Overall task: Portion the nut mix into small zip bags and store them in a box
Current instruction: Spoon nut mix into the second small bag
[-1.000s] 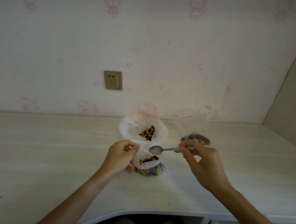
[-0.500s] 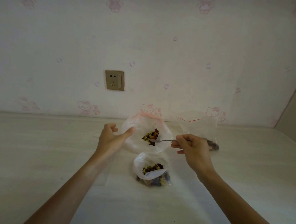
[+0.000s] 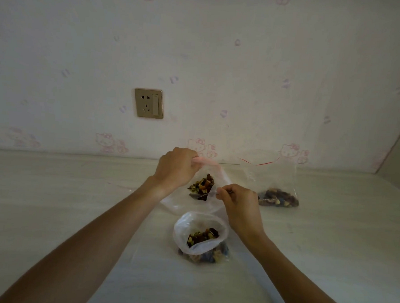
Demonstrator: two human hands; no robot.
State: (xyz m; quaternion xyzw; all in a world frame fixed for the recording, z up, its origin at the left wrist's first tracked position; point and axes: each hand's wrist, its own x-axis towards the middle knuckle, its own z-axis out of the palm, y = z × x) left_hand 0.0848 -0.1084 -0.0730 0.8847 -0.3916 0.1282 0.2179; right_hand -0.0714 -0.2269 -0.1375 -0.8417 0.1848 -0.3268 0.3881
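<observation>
Your left hand (image 3: pixel 174 171) pinches the large bag (image 3: pixel 218 175) rim; your right hand (image 3: pixel 238 204) pinches the spoon (image 3: pixel 200 196) in its nut mix (image 3: pixel 202 185). Near small bag (image 3: pixel 201 237) and far-right zip bag (image 3: pixel 278 185) on the desk (image 3: pixel 52 201) hold mix.

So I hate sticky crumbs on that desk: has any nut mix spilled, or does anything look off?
No spill shows. The mix sits inside the big bag, the small open bag and the zip bag at right. The left hand grips the big bag's rim; the right hand holds the spoon in it.

Open small zip bag (image 3: pixel 200 234) upright, nut mix (image 3: pixel 202 236) inside.
</observation>
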